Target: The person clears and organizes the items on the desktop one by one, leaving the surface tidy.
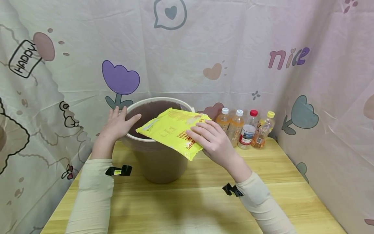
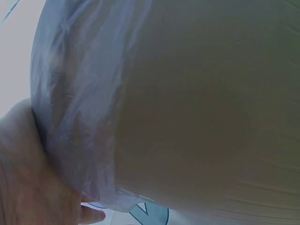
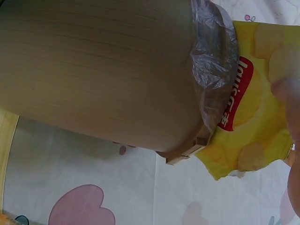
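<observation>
A yellow chip bag (image 1: 170, 130) lies tilted across the mouth of a brown trash can (image 1: 160, 162). My right hand (image 1: 214, 141) grips the bag's right end, fingers on top and the thumb hidden beneath it in the head view. In the right wrist view the bag (image 3: 251, 108) shows a red label on its underside and a torn-looking edge. My left hand (image 1: 115, 125) rests at the can's left rim with its fingers spread. A clear plastic liner (image 2: 89, 93) folds over the can's edge, and the left hand (image 2: 33, 173) touches it.
Several drink bottles stand at the back right, among them a red-capped bottle (image 1: 247, 131) and a yellow-capped bottle (image 1: 264, 130). The wooden table (image 1: 187, 208) meets a printed cloth backdrop (image 1: 181, 58) at the back and sides.
</observation>
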Motion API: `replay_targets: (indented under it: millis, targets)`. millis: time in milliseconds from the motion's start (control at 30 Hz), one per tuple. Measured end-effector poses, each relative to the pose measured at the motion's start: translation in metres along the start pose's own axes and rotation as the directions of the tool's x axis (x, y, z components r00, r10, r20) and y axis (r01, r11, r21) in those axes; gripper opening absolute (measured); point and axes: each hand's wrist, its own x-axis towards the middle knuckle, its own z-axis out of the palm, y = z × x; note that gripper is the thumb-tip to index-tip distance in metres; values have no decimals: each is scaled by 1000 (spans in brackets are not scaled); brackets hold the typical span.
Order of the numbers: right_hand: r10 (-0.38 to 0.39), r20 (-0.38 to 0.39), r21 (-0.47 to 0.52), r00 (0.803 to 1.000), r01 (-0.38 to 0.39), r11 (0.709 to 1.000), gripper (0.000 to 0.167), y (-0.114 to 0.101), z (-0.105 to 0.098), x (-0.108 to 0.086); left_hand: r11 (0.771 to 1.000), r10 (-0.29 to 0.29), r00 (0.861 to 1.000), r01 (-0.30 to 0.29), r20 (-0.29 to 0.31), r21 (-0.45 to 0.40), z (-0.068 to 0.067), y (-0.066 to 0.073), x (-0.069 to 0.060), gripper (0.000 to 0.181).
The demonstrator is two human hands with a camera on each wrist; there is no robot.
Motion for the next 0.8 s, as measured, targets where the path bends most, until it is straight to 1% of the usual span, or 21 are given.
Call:
replay_targets:
  millis: [167, 467, 667, 800]
  targets:
    - [16, -4, 12, 1000, -16, 1000, 24, 0, 3, 2, 1000, -4, 1000, 4, 3, -4, 0, 0, 0, 103]
    - [67, 27, 16, 997, -67, 998, 27, 3, 11, 5, 1000, 5, 1000, -5, 8, -6, -1, -1, 1, 102]
    - [61, -11, 23, 998, -60, 998, 26, 4, 18, 9, 1000, 12, 1000, -12, 6, -3, -1, -1, 1, 101]
    - [60, -7, 20, 998, -60, 998, 28, 3, 19, 8, 1000, 12, 1000, -12, 8, -5, -1, -1, 1, 102]
